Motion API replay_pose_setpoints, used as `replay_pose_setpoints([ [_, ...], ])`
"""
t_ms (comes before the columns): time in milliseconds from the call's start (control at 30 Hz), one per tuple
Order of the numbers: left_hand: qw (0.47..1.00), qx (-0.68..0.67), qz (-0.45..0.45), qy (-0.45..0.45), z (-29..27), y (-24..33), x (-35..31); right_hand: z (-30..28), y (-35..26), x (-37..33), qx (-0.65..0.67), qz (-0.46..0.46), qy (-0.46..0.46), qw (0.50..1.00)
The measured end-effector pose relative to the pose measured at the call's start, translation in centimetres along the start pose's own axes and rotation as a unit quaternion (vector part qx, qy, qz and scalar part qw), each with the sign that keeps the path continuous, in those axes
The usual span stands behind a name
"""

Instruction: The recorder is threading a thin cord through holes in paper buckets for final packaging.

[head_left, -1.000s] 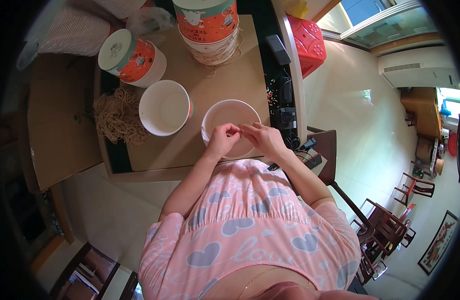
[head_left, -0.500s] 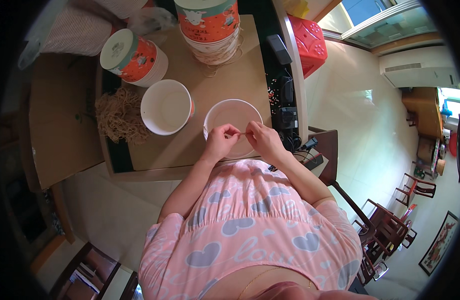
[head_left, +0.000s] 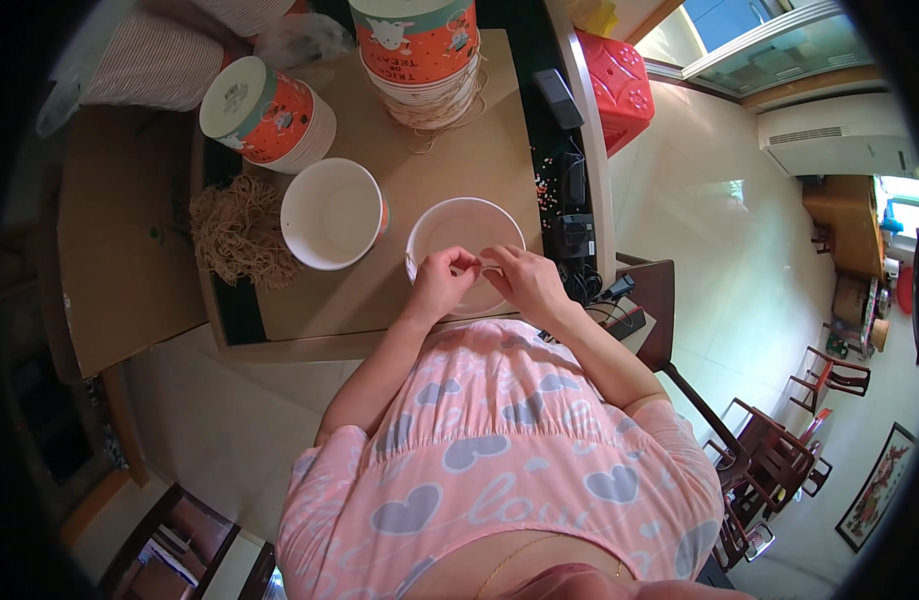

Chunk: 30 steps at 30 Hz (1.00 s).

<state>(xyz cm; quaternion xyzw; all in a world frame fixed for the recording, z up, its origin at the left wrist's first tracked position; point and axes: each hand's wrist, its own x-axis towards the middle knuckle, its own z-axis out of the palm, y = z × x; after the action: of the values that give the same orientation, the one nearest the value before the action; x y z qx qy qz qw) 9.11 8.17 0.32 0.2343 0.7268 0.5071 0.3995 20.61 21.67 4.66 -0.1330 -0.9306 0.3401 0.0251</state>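
Note:
Both hands work close together over the near rim of a white paper bucket (head_left: 466,215). My left hand (head_left: 440,287) is closed, its thumb and forefinger pinched at the fingertips. Just right of it, my right hand (head_left: 527,284) is also closed in a pinch. A thin piece of string seems to run between the fingertips, though it is barely visible. Left of this bucket stands another white paper bucket (head_left: 331,215), with its open mouth up. A tangled heap of brown string (head_left: 241,232) lies beyond it, at the table's left edge.
A stack of orange printed buckets (head_left: 419,55) with string around its lower part stands at the back; a tilted stack (head_left: 267,115) is left of it. Black adapters and cables (head_left: 575,235) line the right edge. A red stool (head_left: 615,90) stands beyond.
My right fingertips have shifted slightly up and left, with the fingers bent differently. The left hand stays in nearly the same place, and the buckets have not moved.

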Motion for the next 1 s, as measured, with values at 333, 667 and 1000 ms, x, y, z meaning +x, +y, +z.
replay_pose_setpoints([
  [333,0.999,0.045,-0.013,0.013,-0.1,0.4,-0.1,0.3,0.6,0.0,0.023,0.005,0.005,1.000],
  [667,1.000,0.019,0.023,0.005,0.0,0.4,0.1,0.3,0.8,0.0,0.022,-0.002,0.014,1.000],
  [1000,0.999,0.045,0.000,-0.012,0.1,0.4,0.3,0.0,0.6,0.0,0.020,-0.013,0.016,1.000],
])
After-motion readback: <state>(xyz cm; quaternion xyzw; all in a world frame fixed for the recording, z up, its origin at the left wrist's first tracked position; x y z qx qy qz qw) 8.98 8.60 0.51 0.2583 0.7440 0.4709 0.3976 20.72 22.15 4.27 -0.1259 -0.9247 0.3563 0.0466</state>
